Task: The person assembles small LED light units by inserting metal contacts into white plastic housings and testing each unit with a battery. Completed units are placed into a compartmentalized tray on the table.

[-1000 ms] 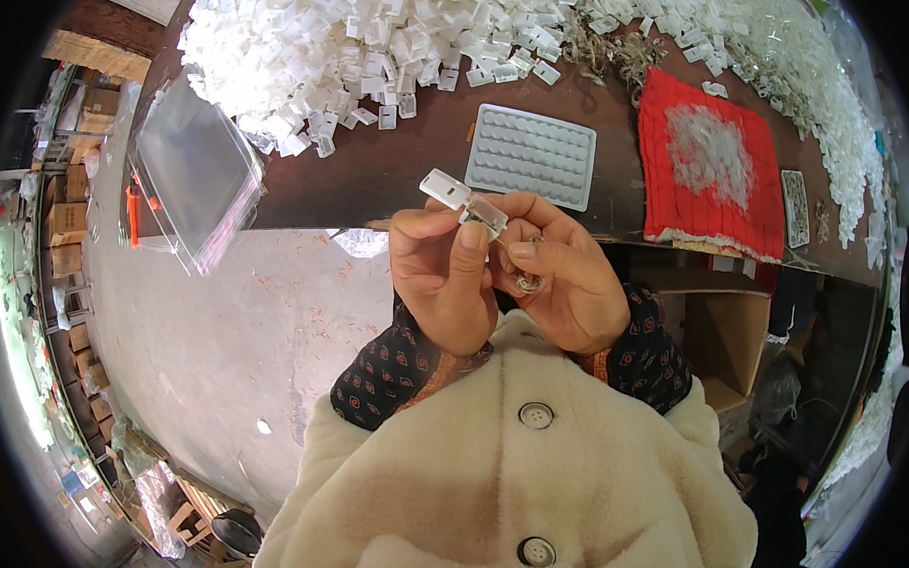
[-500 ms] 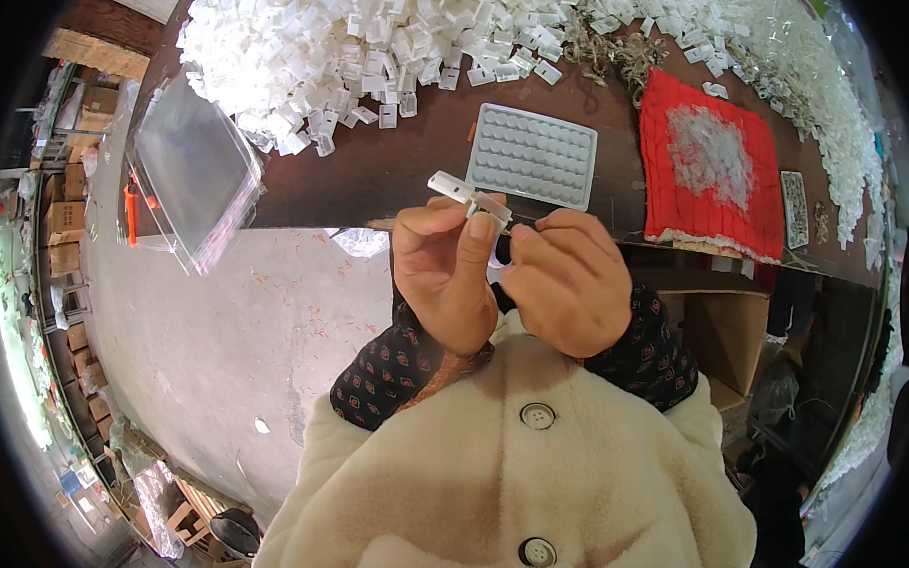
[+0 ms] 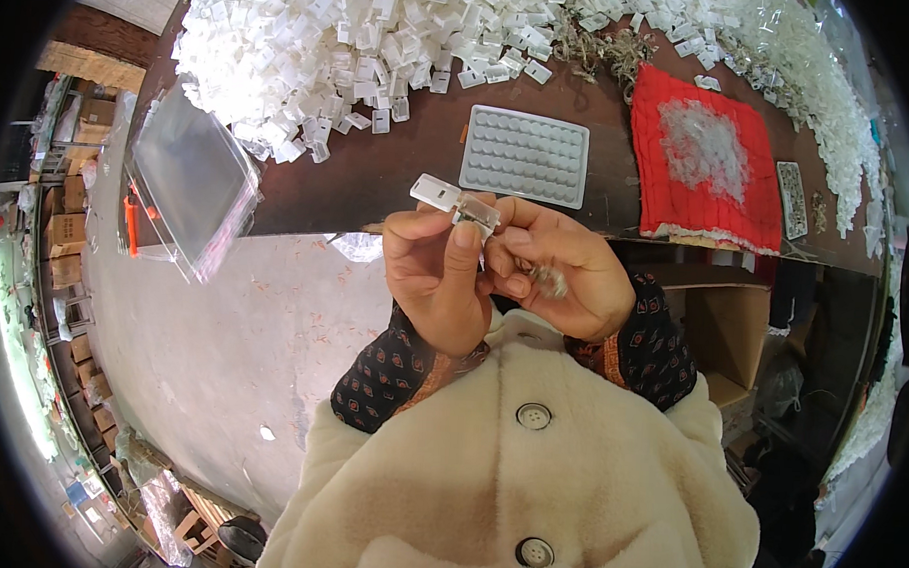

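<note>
A clear plastic bag (image 3: 190, 180) hangs off the left edge of the dark counter (image 3: 398, 172), beside a heap of white plastic clips (image 3: 323, 49). In front, the left hand (image 3: 437, 278) pinches a small glossy white clip (image 3: 454, 202) above the counter's edge; the right hand (image 3: 555, 268) pinches its other end, cupping tiny metal bits (image 3: 547, 277). A loose grip could drop these. Farther right lie a dimpled grey tray (image 3: 524, 156) and a fuzzy red cloth (image 3: 704, 163).
</note>
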{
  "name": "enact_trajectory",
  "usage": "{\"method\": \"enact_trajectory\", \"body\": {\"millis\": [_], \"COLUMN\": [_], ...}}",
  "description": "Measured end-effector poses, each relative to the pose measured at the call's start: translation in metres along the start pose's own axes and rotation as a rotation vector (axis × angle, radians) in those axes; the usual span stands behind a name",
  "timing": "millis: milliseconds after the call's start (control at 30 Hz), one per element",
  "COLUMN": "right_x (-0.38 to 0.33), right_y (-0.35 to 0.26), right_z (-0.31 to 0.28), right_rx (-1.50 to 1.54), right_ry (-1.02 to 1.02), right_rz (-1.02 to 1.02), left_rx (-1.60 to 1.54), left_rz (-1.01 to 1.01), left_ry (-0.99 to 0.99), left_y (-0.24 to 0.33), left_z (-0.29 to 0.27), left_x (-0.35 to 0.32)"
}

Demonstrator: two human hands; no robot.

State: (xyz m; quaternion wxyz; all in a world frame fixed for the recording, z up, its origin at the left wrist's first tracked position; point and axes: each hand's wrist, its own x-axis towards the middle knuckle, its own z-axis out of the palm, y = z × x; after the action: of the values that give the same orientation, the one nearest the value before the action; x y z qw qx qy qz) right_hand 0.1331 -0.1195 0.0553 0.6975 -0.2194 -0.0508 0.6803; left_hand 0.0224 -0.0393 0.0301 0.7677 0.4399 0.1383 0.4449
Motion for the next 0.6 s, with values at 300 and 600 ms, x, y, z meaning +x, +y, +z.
{"method": "enact_trajectory", "body": {"millis": [300, 600], "right_x": [0.003, -0.006], "right_y": [0.004, 0.005], "right_z": [0.007, 0.008], "right_rx": [-1.95, -0.336], "right_ry": [-0.002, 0.133], "right_rz": [-1.419, -0.302], "left_rx": [0.141, -0.183], "left_rz": [0.094, 0.005], "left_ry": [0.021, -0.011], "left_y": [-0.004, -0.005], "left_z": [0.002, 0.001], "left_x": [0.001, 0.001]}}
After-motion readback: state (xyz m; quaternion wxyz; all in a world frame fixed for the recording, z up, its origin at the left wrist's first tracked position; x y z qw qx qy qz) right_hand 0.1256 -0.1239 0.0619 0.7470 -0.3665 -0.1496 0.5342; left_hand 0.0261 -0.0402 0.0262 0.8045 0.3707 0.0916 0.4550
